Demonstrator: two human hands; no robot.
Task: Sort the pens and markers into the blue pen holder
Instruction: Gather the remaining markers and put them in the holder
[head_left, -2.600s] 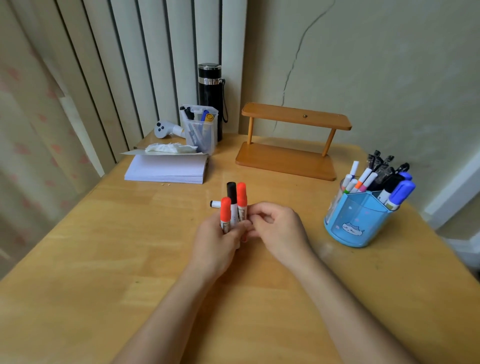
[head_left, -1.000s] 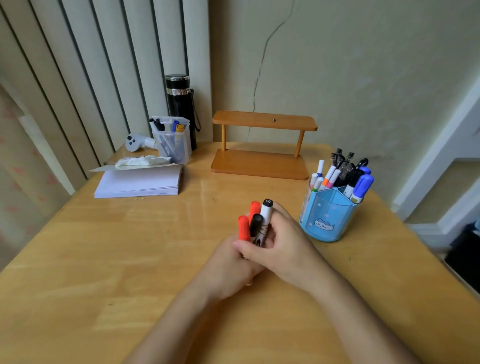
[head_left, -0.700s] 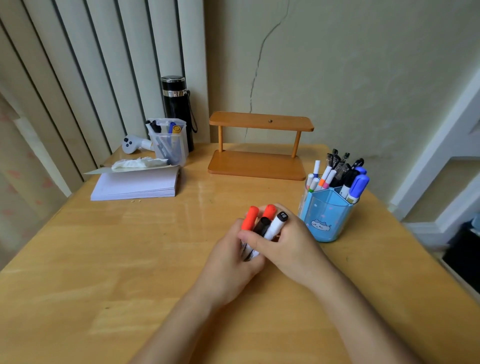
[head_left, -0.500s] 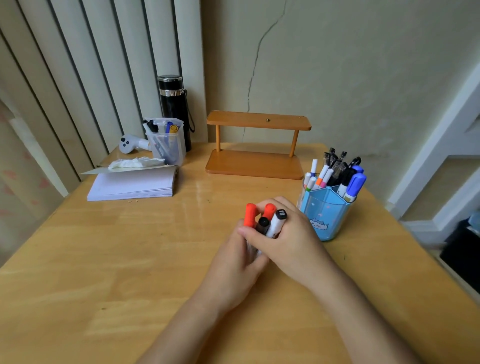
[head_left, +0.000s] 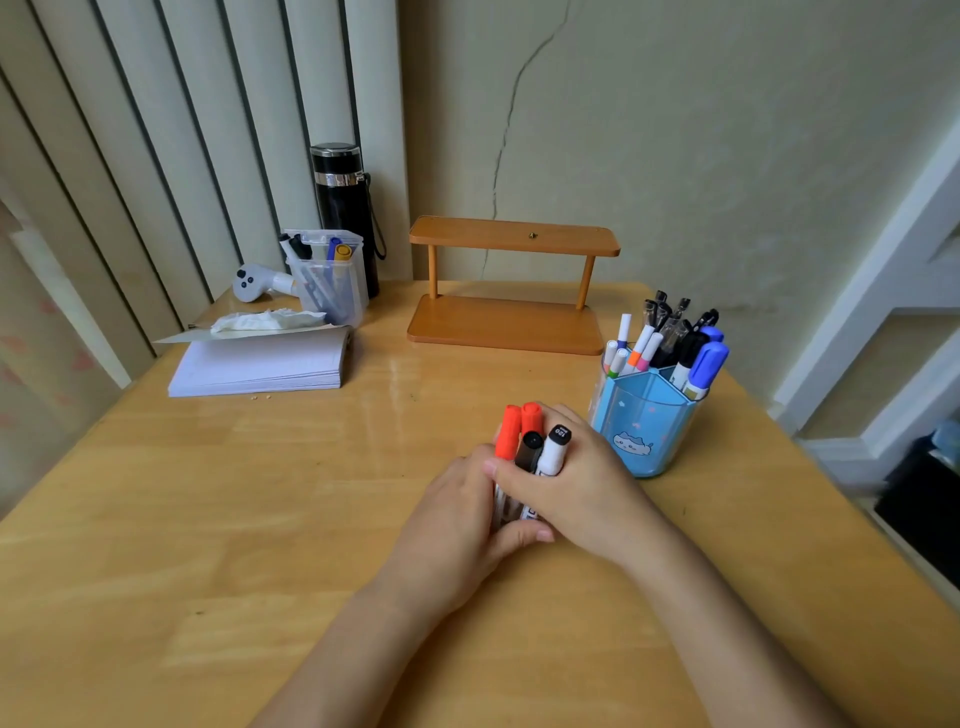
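Markers (head_left: 531, 451), 4 bunched, are clasped by both hands, left (head_left: 457, 525) and right (head_left: 569, 486), just left of the holder (head_left: 641, 431); its crowded compartments could block them, spilling some.

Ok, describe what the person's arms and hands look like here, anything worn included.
Both forearms are bare up to the frame's bottom edge: no sleeves, gloves, watch or bracelets. No rings show on the left hand or the right hand. Fingernails look short and unpainted.
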